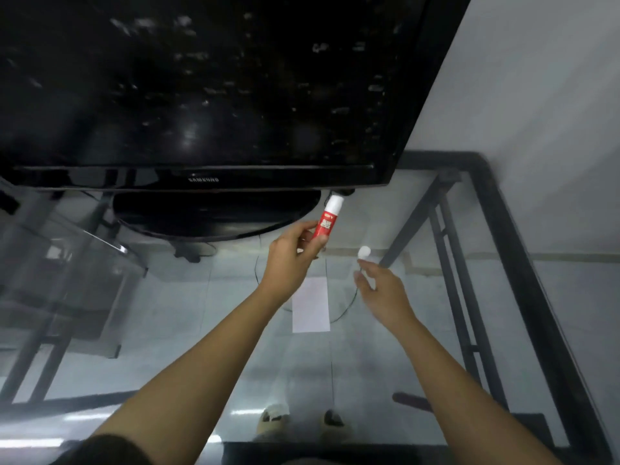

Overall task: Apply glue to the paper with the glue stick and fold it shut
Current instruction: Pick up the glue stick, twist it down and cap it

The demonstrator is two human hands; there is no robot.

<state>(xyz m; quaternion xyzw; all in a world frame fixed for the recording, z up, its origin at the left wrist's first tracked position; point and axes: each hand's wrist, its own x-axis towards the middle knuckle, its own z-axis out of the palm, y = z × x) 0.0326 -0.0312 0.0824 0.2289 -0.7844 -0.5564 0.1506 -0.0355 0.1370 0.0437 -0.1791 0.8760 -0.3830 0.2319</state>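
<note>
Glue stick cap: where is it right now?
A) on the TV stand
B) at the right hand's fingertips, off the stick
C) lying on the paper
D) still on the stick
B: the small white cap sits at the right hand fingertips, apart from the glue stick, which the left hand holds.

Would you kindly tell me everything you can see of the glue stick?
The glue stick is a small tube, plastic by its look, with a red printed label on its lower body and a white upper end. It is off the glass table, tilted with the white end pointing up toward the television's lower edge. The left hand grips its lower end. The right hand holds a small white round piece, apparently its cap.
</note>
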